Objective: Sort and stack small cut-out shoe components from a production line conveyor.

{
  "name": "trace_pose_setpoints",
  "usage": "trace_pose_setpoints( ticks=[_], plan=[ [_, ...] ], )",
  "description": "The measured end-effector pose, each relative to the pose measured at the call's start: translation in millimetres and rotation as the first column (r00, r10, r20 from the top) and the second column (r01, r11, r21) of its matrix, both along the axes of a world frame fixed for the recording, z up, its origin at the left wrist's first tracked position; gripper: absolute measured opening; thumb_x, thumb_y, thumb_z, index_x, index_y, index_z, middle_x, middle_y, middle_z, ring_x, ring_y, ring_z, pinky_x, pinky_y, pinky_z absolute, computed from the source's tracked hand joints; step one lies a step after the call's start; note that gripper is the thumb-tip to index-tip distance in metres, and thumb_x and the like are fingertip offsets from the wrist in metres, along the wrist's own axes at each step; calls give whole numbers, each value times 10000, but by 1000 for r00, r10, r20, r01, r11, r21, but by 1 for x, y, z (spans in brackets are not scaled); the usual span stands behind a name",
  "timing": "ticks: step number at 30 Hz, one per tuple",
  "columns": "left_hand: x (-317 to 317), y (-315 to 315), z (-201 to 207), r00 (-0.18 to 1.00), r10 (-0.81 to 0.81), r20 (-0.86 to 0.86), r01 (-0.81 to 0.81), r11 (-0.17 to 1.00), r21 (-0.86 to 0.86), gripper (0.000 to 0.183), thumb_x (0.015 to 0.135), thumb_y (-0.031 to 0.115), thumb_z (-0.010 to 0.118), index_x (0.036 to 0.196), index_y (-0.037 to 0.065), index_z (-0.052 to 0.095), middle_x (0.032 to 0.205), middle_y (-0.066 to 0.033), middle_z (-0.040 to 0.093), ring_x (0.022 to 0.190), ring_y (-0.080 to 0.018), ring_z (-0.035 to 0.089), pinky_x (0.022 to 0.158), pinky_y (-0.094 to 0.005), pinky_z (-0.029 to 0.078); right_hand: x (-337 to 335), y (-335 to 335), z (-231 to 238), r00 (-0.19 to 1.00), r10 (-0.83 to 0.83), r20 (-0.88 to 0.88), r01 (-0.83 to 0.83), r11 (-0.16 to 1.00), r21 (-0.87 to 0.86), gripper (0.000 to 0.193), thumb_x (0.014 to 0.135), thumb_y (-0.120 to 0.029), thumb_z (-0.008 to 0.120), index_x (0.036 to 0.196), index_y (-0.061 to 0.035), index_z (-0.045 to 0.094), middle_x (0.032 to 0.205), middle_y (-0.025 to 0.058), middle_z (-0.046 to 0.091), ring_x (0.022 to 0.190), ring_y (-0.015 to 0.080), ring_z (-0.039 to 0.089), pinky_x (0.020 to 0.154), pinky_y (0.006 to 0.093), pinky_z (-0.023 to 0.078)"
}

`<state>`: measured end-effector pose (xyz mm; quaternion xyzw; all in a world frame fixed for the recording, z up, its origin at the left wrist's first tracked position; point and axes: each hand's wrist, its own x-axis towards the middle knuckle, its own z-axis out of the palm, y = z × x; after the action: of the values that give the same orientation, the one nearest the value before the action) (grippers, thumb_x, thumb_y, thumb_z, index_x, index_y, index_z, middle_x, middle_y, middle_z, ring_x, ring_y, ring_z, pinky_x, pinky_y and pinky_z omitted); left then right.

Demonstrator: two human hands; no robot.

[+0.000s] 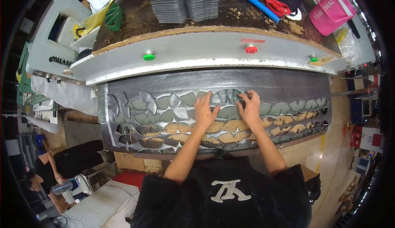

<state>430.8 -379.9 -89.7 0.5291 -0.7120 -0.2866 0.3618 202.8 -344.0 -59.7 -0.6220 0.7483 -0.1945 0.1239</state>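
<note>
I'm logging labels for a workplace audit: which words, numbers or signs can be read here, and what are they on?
Pink bucket: large white lettering, not copied out here.
Black shirt: large pale letter-like emblem, likewise not copied.
Red label above the red button: small lettering, too blurred to read surely.
Yellow label beside the right green button: marks too small to read.

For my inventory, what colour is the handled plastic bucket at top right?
Pink: the bucket shows best in the head view.
</note>
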Motion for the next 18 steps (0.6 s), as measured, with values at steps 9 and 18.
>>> trace_pose_setpoints(
  ticks=[9,18],
  plan=[
    [-24,14,-22,973,218,-80,-219,976,-5,477,809,153,887,1246,25,745,1159,-175,745,1117,-393,646,996,-472,500,-29,-8,-43,948,268,173,-224,945,-238,148,881,-152,833,971,-83,737,1297,145,756,1392,366,601,1260,600,299],
    [-22,18,-28,967,219,-132,-220,976,12,475,801,182,910,1222,26,753,1131,-194,745,1114,-401,651,982,-476,519,-28,-4,-39,944,278,178,-229,941,-251,161,900,-130,821,1007,-78,713,1310,152,749,1414,362,586,1264,619,289]
  ],
)
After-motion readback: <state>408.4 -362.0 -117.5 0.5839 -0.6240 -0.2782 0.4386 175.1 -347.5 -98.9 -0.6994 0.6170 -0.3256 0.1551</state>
